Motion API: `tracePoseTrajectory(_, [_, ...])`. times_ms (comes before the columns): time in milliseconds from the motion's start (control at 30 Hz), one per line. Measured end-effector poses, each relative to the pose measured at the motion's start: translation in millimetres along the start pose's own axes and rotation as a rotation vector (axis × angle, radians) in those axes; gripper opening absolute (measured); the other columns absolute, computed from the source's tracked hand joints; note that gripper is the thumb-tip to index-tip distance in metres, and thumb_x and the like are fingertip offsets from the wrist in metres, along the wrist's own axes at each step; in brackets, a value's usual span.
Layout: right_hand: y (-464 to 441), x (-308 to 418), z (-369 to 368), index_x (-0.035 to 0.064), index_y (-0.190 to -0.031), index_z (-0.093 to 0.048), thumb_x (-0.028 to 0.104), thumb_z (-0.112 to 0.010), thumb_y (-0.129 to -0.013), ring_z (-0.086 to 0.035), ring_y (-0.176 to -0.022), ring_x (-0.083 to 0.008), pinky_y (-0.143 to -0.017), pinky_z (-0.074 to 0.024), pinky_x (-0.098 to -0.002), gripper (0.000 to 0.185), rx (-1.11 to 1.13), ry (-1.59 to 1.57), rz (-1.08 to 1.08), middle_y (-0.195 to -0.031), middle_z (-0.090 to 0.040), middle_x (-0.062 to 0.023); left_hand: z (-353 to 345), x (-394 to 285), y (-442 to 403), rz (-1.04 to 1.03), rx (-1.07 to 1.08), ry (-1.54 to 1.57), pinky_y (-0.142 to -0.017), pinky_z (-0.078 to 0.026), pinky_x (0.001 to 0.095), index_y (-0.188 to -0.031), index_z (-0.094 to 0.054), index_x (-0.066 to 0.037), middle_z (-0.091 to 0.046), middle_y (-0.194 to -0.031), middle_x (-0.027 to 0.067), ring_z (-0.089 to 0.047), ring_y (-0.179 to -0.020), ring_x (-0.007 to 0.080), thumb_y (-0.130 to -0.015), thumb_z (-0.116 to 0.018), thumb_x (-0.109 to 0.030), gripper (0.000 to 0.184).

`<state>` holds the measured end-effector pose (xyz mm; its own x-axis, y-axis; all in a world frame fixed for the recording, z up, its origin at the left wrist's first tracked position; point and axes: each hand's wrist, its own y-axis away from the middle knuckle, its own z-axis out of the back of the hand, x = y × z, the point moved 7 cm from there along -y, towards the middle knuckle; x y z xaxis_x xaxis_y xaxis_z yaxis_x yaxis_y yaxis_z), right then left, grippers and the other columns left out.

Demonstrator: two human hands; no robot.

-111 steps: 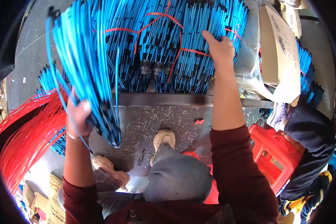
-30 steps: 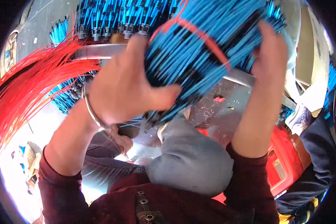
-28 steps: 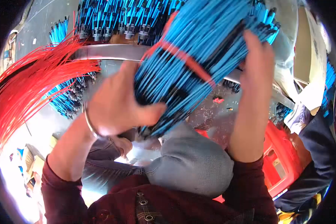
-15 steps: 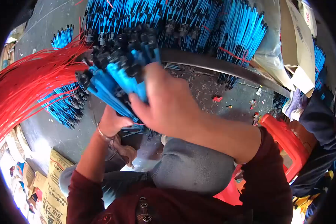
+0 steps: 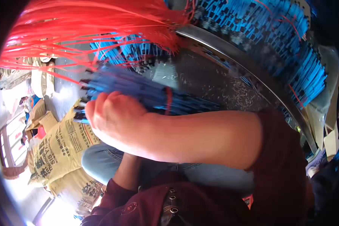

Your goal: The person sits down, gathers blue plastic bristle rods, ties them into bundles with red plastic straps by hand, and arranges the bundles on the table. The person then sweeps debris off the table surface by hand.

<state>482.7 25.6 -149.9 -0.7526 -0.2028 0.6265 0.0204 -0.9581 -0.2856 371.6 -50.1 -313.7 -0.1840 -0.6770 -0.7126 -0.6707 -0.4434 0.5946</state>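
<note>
My right hand (image 5: 115, 115) is closed on the near left part of a bundle of thin blue wires with black ends (image 5: 128, 84), which lies tilted across the middle and is smeared by motion. A red tie (image 5: 168, 101) goes round the bundle toward its right end. My left forearm (image 5: 126, 171) shows below, but the left hand is hidden behind my right forearm. Just beyond the bundle hangs a thick hank of red strings (image 5: 98, 22).
Tied bundles of blue wires (image 5: 260, 22) are massed behind a curved metal rail (image 5: 229, 52). Another blue bundle (image 5: 135, 51) lies beneath the red strings. Scraps (image 5: 241, 94) litter the dark surface. Printed yellow sacks (image 5: 60, 147) stand at lower left, and cardboard (image 5: 330, 143) at right.
The view has swung, moving the red strings to the top and the rail to the right. The held bundle has gone from steeply raised to lying nearly level. My left hand has become hidden.
</note>
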Motion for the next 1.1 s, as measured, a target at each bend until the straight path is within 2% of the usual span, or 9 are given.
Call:
tracePoseTrajectory(200, [10.1, -5.9, 2.1, 0.0048, -0.081, -0.054, 0.019, -0.054, -0.075, -0.056, -0.069, -0.0246, -0.063, -0.0464, -0.0383, 0.015, -0.252, -0.328, 0.2, -0.072, -0.054, -0.0093, 121.7, -106.5, 48.8, -0.405, -0.396, 0.098, -0.096, -0.036, 0.0375, -0.127, -0.037, -0.005, -0.045, -0.125, 0.0078, -0.045, -0.114, 0.0226, -0.08, -0.059, -0.036, 0.06])
tracePoseTrajectory(300, [35.0, -67.2, -3.5, 0.0018, -0.08, -0.051, 0.014, -0.055, -0.075, -0.058, -0.073, -0.0334, -0.064, -0.0469, -0.0422, 0.013, 0.308, -0.541, 0.037, -0.076, -0.057, -0.0149, 156.0, -163.7, 19.9, -0.432, -0.671, 0.011, -0.086, -0.044, 0.0361, -0.119, -0.046, -0.003, -0.055, -0.109, 0.0089, -0.055, -0.098, 0.0216, -0.079, -0.061, -0.04, 0.057])
tracePoseTrajectory(433, [119.0, -157.6, 43.6, 0.0038, -0.087, -0.054, 0.013, -0.058, -0.077, -0.062, -0.071, -0.029, -0.063, -0.0487, -0.0366, 0.014, 0.063, -0.491, -0.349, -0.077, -0.061, -0.0152, 226.9, -203.6, -55.8, 0.11, -0.99, -0.718, -0.09, -0.041, 0.0402, -0.126, -0.039, 0.0, -0.051, -0.117, 0.0174, -0.052, -0.106, 0.026, -0.077, -0.058, -0.051, 0.073])
tracePoseTrajectory(600, [281.5, -227.8, 47.7, 0.0034, -0.093, -0.057, 0.012, -0.059, -0.08, -0.063, -0.073, -0.0216, -0.066, -0.0486, -0.0302, 0.016, -0.131, -0.319, -0.897, -0.08, -0.063, -0.0123, 228.0, -207.2, -126.9, 0.103, -1.183, -1.735, -0.083, -0.044, 0.0354, -0.124, -0.042, -0.001, -0.054, -0.111, 0.0214, -0.055, -0.1, 0.0258, -0.064, -0.068, -0.055, 0.085])
tracePoseTrajectory(700, [349.6, -230.5, 99.7, 0.0013, -0.092, -0.056, 0.012, -0.06, -0.081, -0.06, -0.071, -0.0168, -0.065, -0.0481, -0.0282, 0.016, -0.487, -0.269, -1.072, -0.08, -0.062, -0.0091, 258.2, -190.3, -128.1, 0.082, -0.71, -1.153, -0.097, -0.033, 0.0388, -0.13, -0.037, -0.005, -0.045, -0.126, 0.0208, -0.042, -0.119, 0.0329, -0.068, -0.065, -0.053, 0.083])
tracePoseTrajectory(833, [401.7, -261.1, 204.5, -0.0013, -0.093, -0.055, 0.012, -0.063, -0.079, -0.055, -0.073, -0.011, -0.067, -0.047, -0.0242, 0.021, -1.0, -0.113, -0.955, -0.083, -0.059, -0.007, 291.7, -199.3, -115.4, 0.093, -0.837, -1.82, -0.095, -0.035, 0.038, -0.129, -0.037, 0.0, -0.045, -0.125, 0.0227, -0.044, -0.116, 0.0335, -0.073, -0.063, -0.046, 0.077])
tracePoseTrajectory(967, [414.6, -344.4, 264.5, -0.0094, -0.117, -0.041, 0.047, -0.069, -0.069, -0.054, -0.103, -0.0306, -0.088, -0.0417, -0.0346, 0.079, -0.635, 0.442, -1.404, -0.111, -0.054, -0.0213, 172.7, -172.5, -123.2, 0.213, -0.646, -1.915, -0.086, -0.041, 0.041, -0.121, -0.047, -0.006, -0.056, -0.112, 0.0198, -0.053, -0.103, 0.0359, -0.074, -0.06, -0.043, 0.061])
tracePoseTrajectory(1033, [427.4, -398.4, 244.8, -0.0128, -0.113, -0.042, 0.056, -0.072, -0.06, -0.052, -0.105, -0.032, -0.088, -0.0411, -0.0364, 0.092, -0.57, 0.336, -1.504, -0.11, -0.054, -0.0249, 102.7, -127.2, -126.0, 0.256, -0.289, -1.611, -0.069, -0.046, 0.0336, -0.089, -0.061, -0.004, -0.065, -0.08, 0.0121, -0.062, -0.078, 0.0223, -0.075, -0.062, -0.032, 0.031])
tracePoseTrajectory(1100, [411.0, -389.9, 238.5, -0.0144, -0.117, -0.036, 0.055, -0.073, -0.06, -0.048, -0.11, -0.0315, -0.093, -0.0379, -0.0378, 0.097, -0.555, 0.157, -1.629, -0.117, -0.049, -0.0249, 21.1, -88.3, -115.3, 0.273, 0.065, -1.376, -0.066, -0.046, 0.0287, -0.092, -0.058, -0.002, -0.06, -0.074, 0.005, -0.058, -0.073, 0.0135, -0.077, -0.061, -0.017, 0.022])
